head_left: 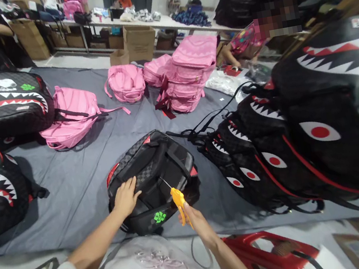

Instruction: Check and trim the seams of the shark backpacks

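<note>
A black checkered backpack (150, 204) lies in front of me on the grey-covered table, its inside or back panel and straps facing up. A green patch shows on its near side. My left hand (126, 199) rests on the backpack's left part, fingers stretched out over the fabric. In my right hand (194, 220) is a yellow tagging gun (177, 197), gripped by its handle. Its thin metal needle points up and left over the middle of the backpack. Whether the needle touches the fabric I cannot tell.
Several black shark-mouth backpacks (274, 159) stand in a row at right; others (7, 102) sit at left. Pink backpacks (189, 72) lie further back. A red plastic stool (269, 248) is below the near edge. Co-workers are behind the table, one at right (247, 43).
</note>
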{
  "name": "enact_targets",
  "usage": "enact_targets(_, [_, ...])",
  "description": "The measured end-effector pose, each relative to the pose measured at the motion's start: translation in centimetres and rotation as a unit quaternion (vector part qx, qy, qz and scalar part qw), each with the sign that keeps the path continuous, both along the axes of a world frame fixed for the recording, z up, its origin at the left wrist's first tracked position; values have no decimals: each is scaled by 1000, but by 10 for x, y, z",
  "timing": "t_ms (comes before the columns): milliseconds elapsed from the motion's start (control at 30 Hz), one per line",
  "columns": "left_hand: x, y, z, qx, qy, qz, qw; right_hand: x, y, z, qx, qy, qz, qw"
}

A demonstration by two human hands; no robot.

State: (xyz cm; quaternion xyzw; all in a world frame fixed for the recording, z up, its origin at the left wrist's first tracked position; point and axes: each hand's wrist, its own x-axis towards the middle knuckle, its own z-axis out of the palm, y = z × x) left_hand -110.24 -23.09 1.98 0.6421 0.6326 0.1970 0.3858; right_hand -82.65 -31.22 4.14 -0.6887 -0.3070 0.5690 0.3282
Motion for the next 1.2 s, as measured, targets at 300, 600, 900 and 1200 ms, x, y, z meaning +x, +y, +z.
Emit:
enact_targets(300, [-39, 23, -12, -345, -273, 104, 892, 7, 1, 42, -21, 131, 139, 981])
enact_targets(600, [-39, 36, -25, -444, -325, 217, 806, 19, 91, 73, 63, -348, 356, 865])
enact_targets(900, [-36, 42, -31, -460, -314, 233, 798, -27, 135, 91, 43, -426, 454, 781])
enact_targets(1200, [-28, 32, -28, -418, -286, 214, 835, -41, 138, 97, 40, -473, 475, 741])
